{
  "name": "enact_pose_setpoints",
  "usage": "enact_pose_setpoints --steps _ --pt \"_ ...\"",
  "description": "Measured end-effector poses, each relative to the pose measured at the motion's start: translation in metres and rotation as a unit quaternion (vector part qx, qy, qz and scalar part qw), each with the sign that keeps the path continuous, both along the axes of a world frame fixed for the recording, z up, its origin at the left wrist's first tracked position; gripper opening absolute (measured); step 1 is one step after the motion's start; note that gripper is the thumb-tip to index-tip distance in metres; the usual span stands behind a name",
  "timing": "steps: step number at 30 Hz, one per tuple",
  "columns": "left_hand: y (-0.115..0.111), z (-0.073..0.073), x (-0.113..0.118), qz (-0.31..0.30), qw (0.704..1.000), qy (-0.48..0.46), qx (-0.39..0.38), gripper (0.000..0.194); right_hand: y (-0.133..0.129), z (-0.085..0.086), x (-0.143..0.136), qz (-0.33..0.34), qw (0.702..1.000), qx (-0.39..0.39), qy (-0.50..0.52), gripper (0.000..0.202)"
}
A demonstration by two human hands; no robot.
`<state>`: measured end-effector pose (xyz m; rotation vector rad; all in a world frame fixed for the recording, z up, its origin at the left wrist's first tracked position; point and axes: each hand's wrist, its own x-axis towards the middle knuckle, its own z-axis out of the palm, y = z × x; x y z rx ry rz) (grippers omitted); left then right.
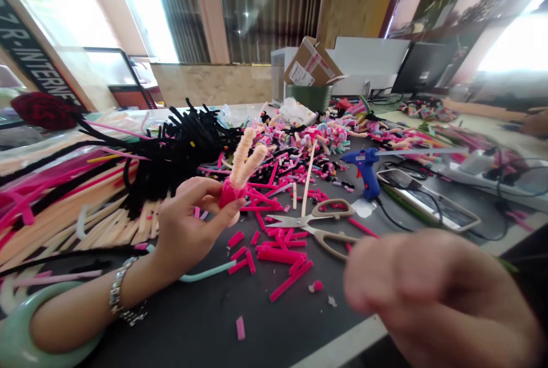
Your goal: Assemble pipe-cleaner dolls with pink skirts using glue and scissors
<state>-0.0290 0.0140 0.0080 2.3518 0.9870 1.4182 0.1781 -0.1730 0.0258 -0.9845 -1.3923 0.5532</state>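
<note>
My left hand (186,228) is raised over the table, pinching a small pipe-cleaner piece (250,165) between thumb and fingers. Its lower part is bright pink, and two fuzzy cream prongs point up from it. Blurred and close to the camera, my right hand (440,294) is curled closed at the lower right; whatever it may hold is hidden. Scissors (306,221) with beige handles lie spread between the hands. Short cut pink pipe-cleaner pieces (282,255) are scattered around the blades.
A blue glue gun (367,171) stands right of the scissors, beside a phone (432,199) and cables. Black pipe cleaners (184,145) and long cream ones (94,214) are heaped at left. Many small colourful pieces (325,137) cover the back. A cardboard box (314,65) sits behind them.
</note>
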Motion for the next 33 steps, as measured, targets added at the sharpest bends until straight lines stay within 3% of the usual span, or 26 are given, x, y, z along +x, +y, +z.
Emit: enact_pose_setpoints --steps 2,4,11,15,20,25,28,33 --pt "-0.003 0.001 0.0 -0.025 0.999 0.017 0.024 0.017 0.023 0.017 -0.008 0.006 0.997 -0.018 0.068 0.01" --pt "-0.007 0.003 0.0 -0.056 0.995 0.042 0.071 0.014 0.038 0.018 -0.012 -0.032 0.997 -0.052 0.04 0.011" --pt "-0.023 0.009 0.003 -0.144 0.963 0.116 0.194 0.016 0.05 -0.016 -0.013 -0.047 0.99 -0.106 -0.075 0.024" --pt "-0.029 0.008 0.004 -0.169 0.953 0.123 0.217 0.023 0.047 -0.015 -0.019 -0.076 0.98 -0.065 -0.172 0.018" --pt "-0.034 0.008 0.005 -0.161 0.954 0.104 0.231 0.022 0.047 -0.014 -0.022 -0.075 0.962 0.043 -0.258 0.008" --pt "-0.032 0.007 0.008 -0.164 0.946 0.101 0.259 0.021 0.05 -0.014 -0.022 -0.031 0.984 -0.009 -0.174 0.007" --pt "-0.029 0.005 0.008 -0.16 0.945 0.101 0.266 0.016 0.049 -0.013 -0.02 -0.043 0.993 -0.029 -0.107 0.01" --pt "-0.027 0.001 0.006 -0.16 0.944 0.116 0.263 0.018 0.049 -0.015 -0.019 -0.079 0.986 0.004 -0.148 0.015"
